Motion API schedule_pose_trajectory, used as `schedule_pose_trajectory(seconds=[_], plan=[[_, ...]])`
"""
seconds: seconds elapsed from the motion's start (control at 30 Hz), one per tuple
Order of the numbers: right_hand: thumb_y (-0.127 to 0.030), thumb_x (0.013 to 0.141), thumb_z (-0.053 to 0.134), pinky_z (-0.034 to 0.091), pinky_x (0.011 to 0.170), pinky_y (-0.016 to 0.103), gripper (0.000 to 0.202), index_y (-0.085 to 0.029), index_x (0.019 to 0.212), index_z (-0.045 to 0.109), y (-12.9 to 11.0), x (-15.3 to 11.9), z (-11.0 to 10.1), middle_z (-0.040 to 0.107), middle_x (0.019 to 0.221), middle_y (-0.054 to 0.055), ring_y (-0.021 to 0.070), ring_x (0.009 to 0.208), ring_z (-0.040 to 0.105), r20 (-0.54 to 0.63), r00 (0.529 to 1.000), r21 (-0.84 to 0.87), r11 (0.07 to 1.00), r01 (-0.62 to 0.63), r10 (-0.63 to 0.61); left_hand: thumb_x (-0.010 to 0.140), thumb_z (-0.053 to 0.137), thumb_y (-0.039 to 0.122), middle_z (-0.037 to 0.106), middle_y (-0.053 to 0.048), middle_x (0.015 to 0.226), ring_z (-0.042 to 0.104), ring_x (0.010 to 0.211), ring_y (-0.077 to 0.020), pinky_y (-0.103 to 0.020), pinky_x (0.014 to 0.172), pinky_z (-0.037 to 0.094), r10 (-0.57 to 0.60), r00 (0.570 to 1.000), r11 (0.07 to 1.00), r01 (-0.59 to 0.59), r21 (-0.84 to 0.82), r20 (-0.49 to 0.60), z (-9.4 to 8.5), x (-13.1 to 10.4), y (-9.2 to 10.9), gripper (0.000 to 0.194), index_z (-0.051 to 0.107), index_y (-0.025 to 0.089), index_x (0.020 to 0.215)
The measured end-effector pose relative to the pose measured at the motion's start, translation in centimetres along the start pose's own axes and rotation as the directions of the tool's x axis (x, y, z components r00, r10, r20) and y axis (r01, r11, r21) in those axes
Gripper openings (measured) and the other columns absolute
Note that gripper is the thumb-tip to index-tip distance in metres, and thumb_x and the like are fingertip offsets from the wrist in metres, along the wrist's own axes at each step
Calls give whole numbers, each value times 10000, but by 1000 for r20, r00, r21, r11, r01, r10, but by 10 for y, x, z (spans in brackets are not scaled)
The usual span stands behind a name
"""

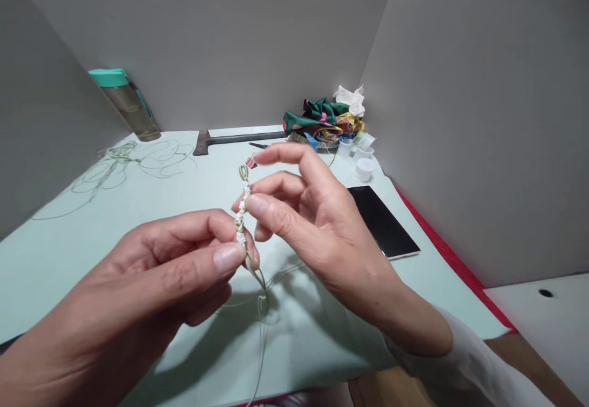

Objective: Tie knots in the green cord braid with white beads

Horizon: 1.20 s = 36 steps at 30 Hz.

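Green-and-white knotted cord (240, 224): our raised left hand (177, 269) and right hand (322, 235) pinch it; pale-green cloth-like tabletop (59, 266) below; flat grey panels (230, 45) around.

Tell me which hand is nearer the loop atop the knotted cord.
The right hand: it pinches the knotted cord below the loop, whereas the left hand pinches it lower down.

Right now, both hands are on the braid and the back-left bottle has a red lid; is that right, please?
No: the bottle has a teal lid, not red, in the head view; the left hand and right hand are on the braid.
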State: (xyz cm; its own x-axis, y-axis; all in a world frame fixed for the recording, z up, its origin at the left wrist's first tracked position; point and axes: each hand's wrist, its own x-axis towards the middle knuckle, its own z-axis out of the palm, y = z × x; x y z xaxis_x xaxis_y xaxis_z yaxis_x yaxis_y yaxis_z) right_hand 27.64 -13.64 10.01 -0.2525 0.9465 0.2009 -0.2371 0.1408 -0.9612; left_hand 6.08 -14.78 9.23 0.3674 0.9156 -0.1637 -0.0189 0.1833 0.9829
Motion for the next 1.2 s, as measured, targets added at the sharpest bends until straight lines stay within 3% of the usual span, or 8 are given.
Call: schedule_pose_trajectory(seconds=[0.13, 0.33, 0.6, 0.87, 1.03, 1.2], plan=[[-343, 988, 880, 563, 815, 334, 157, -261, 939, 756, 0, -8, -3, 774, 960, -13, 187, 895, 692, 34, 995, -114, 990, -85, 90, 955, 925, 547, 458, 50, 606, 306, 561, -116, -167, 458, 355, 17, 997, 1000, -16, 13, -80, -2, 2, -5, 316, 829, 279, 819], [-255, 924, 773, 536, 759, 318, 134, -260, 793, 742, 5, -14, 6, 732, 782, -40, 159, 755, 637, -10, 985, -71, 983, -170, 170, 989, 875, 597, 643, -6, 721, 479, 642, -162, -226, 519, 453, 56, 992, 996, -47, 78, -113, -10, 3, -18, 317, 860, 291, 904], [-150, 923, 786, 508, 771, 300, 134, -252, 840, 763, 8, -18, -2, 748, 841, -39, 158, 836, 656, 41, 984, -61, 983, -171, 173, 982, 892, 591, 699, -3, 720, 540, 642, -155, -190, 515, 458, 120, 978, 983, -93, 158, -172, -13, 6, -20, 302, 863, 295, 929], [-233, 964, 810, 510, 714, 259, 112, -235, 863, 761, 6, -15, 1, 748, 846, -37, 138, 832, 670, 9, 990, -133, 982, -136, 138, 827, 989, 498, 465, 47, 589, 411, 528, -140, -212, 438, 341, 102, 984, 984, -78, 161, -149, -5, 13, -9, 234, 857, 306, 854], [-210, 961, 811, 544, 701, 229, 155, -226, 811, 776, 7, -16, 2, 753, 811, -32, 128, 802, 685, -24, 999, -213, 976, -43, 39, 784, 939, 516, 470, 31, 572, 545, 602, -216, -261, 460, 380, 101, 975, 968, -51, 245, -199, -6, 18, -6, 295, 880, 295, 970], [-125, 931, 792, 553, 723, 213, 183, -222, 776, 779, 5, -13, 3, 746, 784, -48, 107, 758, 657, -64, 997, -261, 965, 16, -34, 809, 935, 509, 503, 20, 586, 541, 585, -205, -254, 440, 378, 114, 975, 962, -59, 267, -192, -10, 15, -9, 250, 881, 295, 929]])
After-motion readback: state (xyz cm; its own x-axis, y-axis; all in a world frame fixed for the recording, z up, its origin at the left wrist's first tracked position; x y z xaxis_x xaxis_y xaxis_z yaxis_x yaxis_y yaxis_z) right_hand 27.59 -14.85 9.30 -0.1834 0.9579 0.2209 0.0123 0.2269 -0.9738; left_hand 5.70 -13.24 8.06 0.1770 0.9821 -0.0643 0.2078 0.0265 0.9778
